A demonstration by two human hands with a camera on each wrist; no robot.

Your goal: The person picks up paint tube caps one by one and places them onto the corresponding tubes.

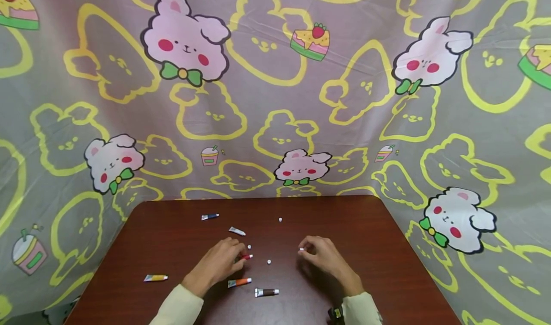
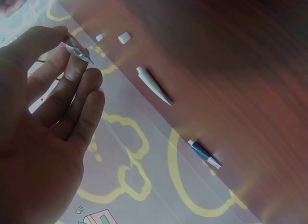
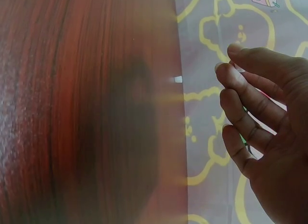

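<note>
In the head view my left hand (image 1: 219, 263) pinches a small red paint tube (image 1: 246, 256), its white tip towards the right. The left wrist view shows the crimped silvery end of that paint tube (image 2: 78, 51) between thumb and fingers. To the right, my right hand (image 1: 325, 255) holds a small white cap (image 1: 301, 249) at its fingertips; in the right wrist view the fingers of that hand (image 3: 269, 103) mostly hide it. Between and beyond the hands lie loose white caps: one near the left fingers (image 1: 249, 246), another cap (image 1: 269, 262) closer to me, a third cap (image 1: 280, 219) farther back.
On the brown table (image 1: 387, 277) lie more paint tubes: blue (image 1: 210, 216) and white (image 1: 237, 231) beyond the left hand, yellow (image 1: 156, 278) at the left, orange (image 1: 239, 282) and dark brown (image 1: 267, 292) near the front. A patterned curtain (image 1: 267, 95) surrounds the table's back and sides.
</note>
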